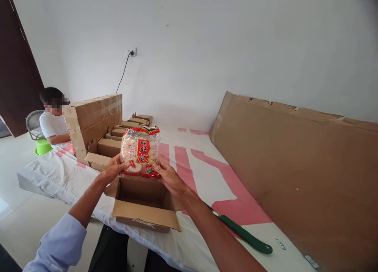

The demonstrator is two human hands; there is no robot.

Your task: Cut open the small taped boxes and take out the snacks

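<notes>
Between my two hands I hold a clear and red bag of rice crackers (141, 152), its printed front towards me. My left hand (114, 167) grips the bag's lower left edge, thumb on the front. My right hand (169, 176) pinches the lower right corner in the same way. Just below the bag stands a cardboard box (144, 215) with its flaps spread; the part of its inside that shows is dark and bare. Fingers behind the bag are hidden.
Stacked closed cartons (88, 116) and several small opened boxes (110, 146) stand at the left back. A green-handled tool (245, 234) lies on the patterned cloth (206, 173). A large cardboard sheet (295, 161) leans along the right. A person (54, 124) sits beyond the cartons.
</notes>
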